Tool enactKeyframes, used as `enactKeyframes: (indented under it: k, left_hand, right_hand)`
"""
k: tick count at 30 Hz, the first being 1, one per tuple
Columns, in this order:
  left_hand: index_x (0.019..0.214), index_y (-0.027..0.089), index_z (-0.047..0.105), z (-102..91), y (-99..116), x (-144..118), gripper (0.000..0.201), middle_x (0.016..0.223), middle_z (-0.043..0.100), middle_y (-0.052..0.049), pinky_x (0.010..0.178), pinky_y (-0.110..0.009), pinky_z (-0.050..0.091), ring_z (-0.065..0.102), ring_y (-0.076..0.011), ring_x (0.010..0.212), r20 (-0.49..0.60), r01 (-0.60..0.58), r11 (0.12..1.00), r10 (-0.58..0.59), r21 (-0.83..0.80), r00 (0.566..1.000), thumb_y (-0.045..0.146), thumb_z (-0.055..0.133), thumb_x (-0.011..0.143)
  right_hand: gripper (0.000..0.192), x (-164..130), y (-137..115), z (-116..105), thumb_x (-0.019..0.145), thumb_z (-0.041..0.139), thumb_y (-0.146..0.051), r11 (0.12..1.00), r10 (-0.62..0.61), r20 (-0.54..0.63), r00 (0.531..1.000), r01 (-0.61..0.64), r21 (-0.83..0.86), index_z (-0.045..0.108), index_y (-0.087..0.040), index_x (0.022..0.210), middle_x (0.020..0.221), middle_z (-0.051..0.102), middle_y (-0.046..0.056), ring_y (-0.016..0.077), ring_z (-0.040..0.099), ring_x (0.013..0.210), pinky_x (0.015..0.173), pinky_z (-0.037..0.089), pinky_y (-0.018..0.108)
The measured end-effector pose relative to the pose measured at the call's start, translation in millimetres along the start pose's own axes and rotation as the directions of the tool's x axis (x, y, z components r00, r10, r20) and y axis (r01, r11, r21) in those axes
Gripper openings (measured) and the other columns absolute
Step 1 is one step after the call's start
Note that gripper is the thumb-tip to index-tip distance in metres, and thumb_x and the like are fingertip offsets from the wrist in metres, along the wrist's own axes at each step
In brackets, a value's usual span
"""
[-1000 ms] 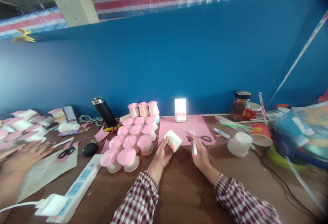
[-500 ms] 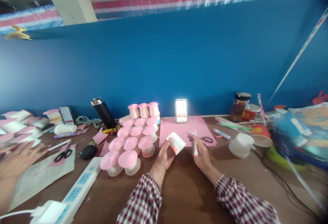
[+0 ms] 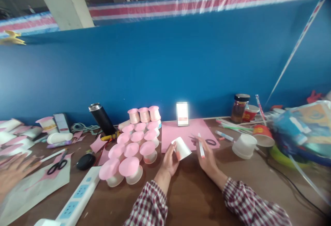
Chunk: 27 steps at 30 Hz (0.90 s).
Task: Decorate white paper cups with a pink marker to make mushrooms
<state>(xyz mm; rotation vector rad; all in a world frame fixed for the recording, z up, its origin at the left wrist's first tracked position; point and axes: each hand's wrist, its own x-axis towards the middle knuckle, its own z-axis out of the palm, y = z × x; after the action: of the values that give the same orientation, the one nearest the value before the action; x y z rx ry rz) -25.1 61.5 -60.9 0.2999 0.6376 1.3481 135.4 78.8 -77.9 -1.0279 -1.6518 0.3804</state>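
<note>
Head view: left hand point(image 3: 169, 160) grips a white paper cup point(image 3: 181, 148), tipped on its side above the table's point(image 3: 191, 191) pink sheet point(image 3: 186, 133). Right hand point(image 3: 208, 157) pinches a marker point(image 3: 201, 145) upright, just beside the cup.

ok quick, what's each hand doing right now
left hand: closed on a white paper cup, tilted.
right hand: closed on a white marker.

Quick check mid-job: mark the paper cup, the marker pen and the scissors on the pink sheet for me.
paper cup point(image 3: 182, 148), head view, on its white side wall, held in the left hand.
marker pen point(image 3: 201, 147), head view, mid-barrel, held in the right hand.
scissors point(image 3: 210, 142), head view, on the dark handle loops.
</note>
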Motion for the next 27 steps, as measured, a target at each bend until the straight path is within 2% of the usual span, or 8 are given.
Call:
enactKeyframes:
  k: [5,10,15,20,24,27]
  left_hand:
    - [0.089,0.015,0.064,2.9,1,-4,0.026,0.079,0.066,-0.002,0.067,-0.026,0.048,0.062,-0.0152,0.07,0.0,-0.026,0.999,0.026,0.033,1.0,0.03,0.074,0.07]
    - [0.085,0.016,0.063,6.8,4,-9,0.024,0.075,0.065,-0.001,0.063,-0.025,0.048,0.062,-0.0146,0.068,-0.022,-0.068,0.997,0.069,0.026,0.997,0.028,0.075,0.068]
    - [0.085,0.016,0.063,4.1,3,-5,0.024,0.075,0.065,0.0,0.064,-0.024,0.048,0.061,-0.0127,0.066,-0.013,-0.07,0.997,0.071,0.022,0.997,0.027,0.076,0.067]
    - [0.087,0.016,0.064,0.6,1,-4,0.024,0.075,0.066,0.0,0.065,-0.024,0.049,0.062,-0.0124,0.066,0.006,-0.059,0.998,0.059,0.02,0.998,0.028,0.075,0.07]
    - [0.086,0.015,0.065,0.6,1,-7,0.023,0.075,0.067,-0.002,0.062,-0.024,0.049,0.063,-0.0132,0.066,-0.027,-0.092,0.995,0.092,0.029,0.995,0.027,0.075,0.069]
    - [0.086,0.015,0.065,0.9,0,-8,0.024,0.077,0.068,-0.003,0.063,-0.025,0.049,0.064,-0.0143,0.067,-0.041,-0.099,0.994,0.1,0.038,0.994,0.028,0.075,0.069]
  right_hand:
    - [0.036,-3,-2,1,0.096,0.038,-0.033,0.999,-0.034,0.012,0.999,0.034,0.0,0.053,-0.017,0.125,0.11,0.066,0.013,0.0233,0.064,0.096,0.086,0.052,0.04]
    - [0.035,-6,-8,4,0.096,0.041,-0.033,1.0,0.013,-0.011,1.0,-0.013,0.017,0.057,-0.019,0.124,0.112,0.067,0.012,0.0237,0.064,0.1,0.088,0.052,0.041]
    - [0.034,-6,-9,0,0.093,0.048,-0.038,0.998,0.031,-0.051,0.998,-0.028,0.062,0.064,-0.017,0.115,0.112,0.068,0.013,0.0246,0.065,0.098,0.091,0.051,0.044]
    - [0.039,-5,-10,-8,0.09,0.048,-0.046,0.992,0.12,-0.067,0.99,-0.116,0.054,0.071,-0.016,0.098,0.09,0.074,0.014,0.028,0.069,0.087,0.079,0.056,0.042]
    - [0.043,-5,-10,-11,0.091,0.045,-0.048,0.986,0.166,-0.064,0.984,-0.165,0.023,0.071,-0.015,0.088,0.074,0.073,0.013,0.0281,0.07,0.074,0.066,0.057,0.038]
    - [0.042,-5,-8,-10,0.091,0.045,-0.048,0.991,0.136,-0.097,0.986,-0.135,0.015,0.071,-0.015,0.088,0.078,0.073,0.014,0.0277,0.07,0.077,0.067,0.057,0.038]
